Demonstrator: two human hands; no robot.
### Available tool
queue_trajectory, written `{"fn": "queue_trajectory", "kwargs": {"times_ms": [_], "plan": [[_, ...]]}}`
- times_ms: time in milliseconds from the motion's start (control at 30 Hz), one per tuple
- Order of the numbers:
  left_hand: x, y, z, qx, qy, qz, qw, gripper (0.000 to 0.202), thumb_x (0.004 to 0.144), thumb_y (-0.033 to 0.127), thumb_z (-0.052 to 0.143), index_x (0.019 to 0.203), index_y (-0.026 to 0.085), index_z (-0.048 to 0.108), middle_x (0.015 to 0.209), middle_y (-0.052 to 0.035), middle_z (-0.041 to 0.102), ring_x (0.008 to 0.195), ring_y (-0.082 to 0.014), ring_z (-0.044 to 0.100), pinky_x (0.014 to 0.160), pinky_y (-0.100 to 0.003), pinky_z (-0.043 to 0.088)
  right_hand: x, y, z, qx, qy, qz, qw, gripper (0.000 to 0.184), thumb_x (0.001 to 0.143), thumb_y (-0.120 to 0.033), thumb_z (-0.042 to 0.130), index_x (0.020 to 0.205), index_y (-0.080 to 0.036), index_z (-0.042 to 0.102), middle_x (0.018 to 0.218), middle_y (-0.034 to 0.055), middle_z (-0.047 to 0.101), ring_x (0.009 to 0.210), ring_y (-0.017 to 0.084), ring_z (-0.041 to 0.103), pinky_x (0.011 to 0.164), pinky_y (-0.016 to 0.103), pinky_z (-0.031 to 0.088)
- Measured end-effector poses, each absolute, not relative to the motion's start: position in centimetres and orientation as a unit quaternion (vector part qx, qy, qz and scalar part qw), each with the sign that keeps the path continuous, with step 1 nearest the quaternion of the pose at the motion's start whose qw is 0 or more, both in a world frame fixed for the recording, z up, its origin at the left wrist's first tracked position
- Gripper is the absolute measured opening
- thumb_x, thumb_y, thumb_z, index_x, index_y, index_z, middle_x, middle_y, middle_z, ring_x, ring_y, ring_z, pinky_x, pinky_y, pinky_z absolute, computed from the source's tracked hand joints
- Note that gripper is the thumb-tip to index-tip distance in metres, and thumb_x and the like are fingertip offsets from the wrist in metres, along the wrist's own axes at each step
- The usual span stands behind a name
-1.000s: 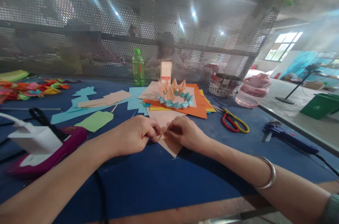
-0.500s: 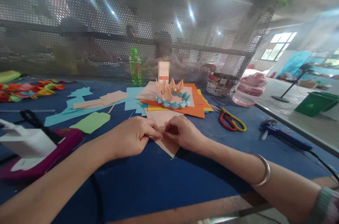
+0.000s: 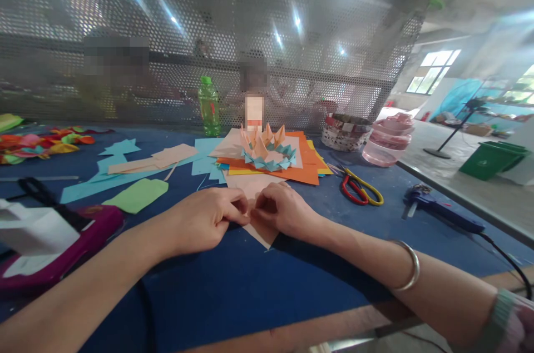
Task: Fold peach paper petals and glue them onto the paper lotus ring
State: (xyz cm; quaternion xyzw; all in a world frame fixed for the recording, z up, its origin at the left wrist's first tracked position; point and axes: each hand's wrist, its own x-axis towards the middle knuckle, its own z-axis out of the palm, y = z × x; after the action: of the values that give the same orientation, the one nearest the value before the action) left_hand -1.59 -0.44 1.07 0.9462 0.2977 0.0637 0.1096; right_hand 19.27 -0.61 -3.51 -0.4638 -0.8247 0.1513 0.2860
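Note:
A sheet of pale peach paper [image 3: 263,233] lies on the blue table, one corner pointing toward me. My left hand [image 3: 212,214] rests at its left edge, thumb and fingers pinched together on the paper. Close beside it, my right hand [image 3: 287,209] pinches the same sheet, its fingertips nearly meeting the left ones. The fingers cover part of the paper, so any fold there is hidden. Just beyond the hands stands a folded paper flower [image 3: 269,152] with peach and light blue points, on a stack of orange paper [image 3: 306,169].
Scissors [image 3: 362,186] and a blue glue gun [image 3: 446,209] with a cord lie to the right. Behind them are a woven basket [image 3: 345,133] and a pink water jug [image 3: 387,142]. At left are a purple power strip [image 3: 102,225], green paper [image 3: 136,195] and a green bottle [image 3: 208,108].
Both hands keep pinching the peach sheet, with only slight finger movement. The whole view has shifted a little, so things appear slightly further left.

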Motion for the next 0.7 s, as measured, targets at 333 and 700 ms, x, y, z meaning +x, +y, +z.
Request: {"fn": "queue_trajectory", "kwargs": {"times_ms": [333,700], "plan": [[-1.8,-0.3,0.9,0.949,0.278,0.095,0.111,0.041,0.079,0.004,0.047,0.09,0.029,0.078,0.1,-0.0013,0.07,0.086,-0.0167,0.065,0.08,-0.026,0.048,20.1,-0.3,-3.4,-0.457,-0.826,0.168,0.284,0.017,0.077,-0.015,0.067,0.093,-0.015,0.062,0.087,0.0044,0.065,0.082,0.016,0.054,0.075,0.028,0.041],[-1.8,-0.3,1.1,0.948,0.283,0.083,0.118,0.04,0.079,0.004,0.046,0.088,0.027,0.078,0.1,-0.0013,0.07,0.087,-0.0165,0.066,0.082,-0.027,0.048,19.4,-1.0,-3.1,-0.489,-0.817,0.149,0.267,0.027,0.077,-0.035,0.073,0.094,-0.016,0.065,0.094,0.0081,0.065,0.092,0.02,0.054,0.084,0.034,0.043]]}}
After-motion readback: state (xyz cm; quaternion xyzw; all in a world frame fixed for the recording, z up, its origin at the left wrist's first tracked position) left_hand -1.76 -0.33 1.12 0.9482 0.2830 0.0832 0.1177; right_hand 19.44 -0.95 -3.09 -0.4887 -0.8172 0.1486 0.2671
